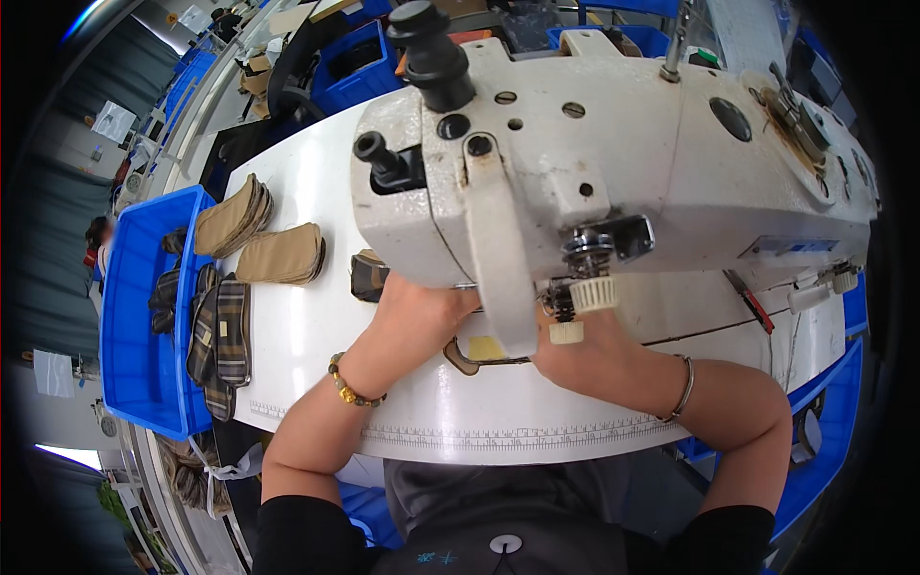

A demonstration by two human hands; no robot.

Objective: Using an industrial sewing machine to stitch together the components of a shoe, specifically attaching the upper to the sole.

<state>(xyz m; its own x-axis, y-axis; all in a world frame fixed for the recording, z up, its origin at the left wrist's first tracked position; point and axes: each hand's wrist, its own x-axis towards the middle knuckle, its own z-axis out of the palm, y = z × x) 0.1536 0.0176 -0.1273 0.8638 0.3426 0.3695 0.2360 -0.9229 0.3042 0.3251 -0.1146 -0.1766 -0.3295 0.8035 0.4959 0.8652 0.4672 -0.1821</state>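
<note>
Both my hands are under the head of a white sewing machine (565, 163). My left hand (419, 311) reaches in from the left, and its fingers go out of sight behind the machine head. My right hand (586, 350) lies close by on the other side, its fingers covered by the tension knobs (592, 292). Between the hands a small fabric piece (463, 356) with a brown edge and a yellow patch shows in part on the white table (431, 402). Just beyond my left hand lies a dark plaid fabric piece (368, 278).
Stacks of brown fabric pieces (281, 255) lie at the table's left. Plaid pieces (232, 331) overlap the rim of a blue bin (144, 383) there. A red-handled tool (752, 302) rests right of the machine. A printed ruler (460, 439) runs along the near edge.
</note>
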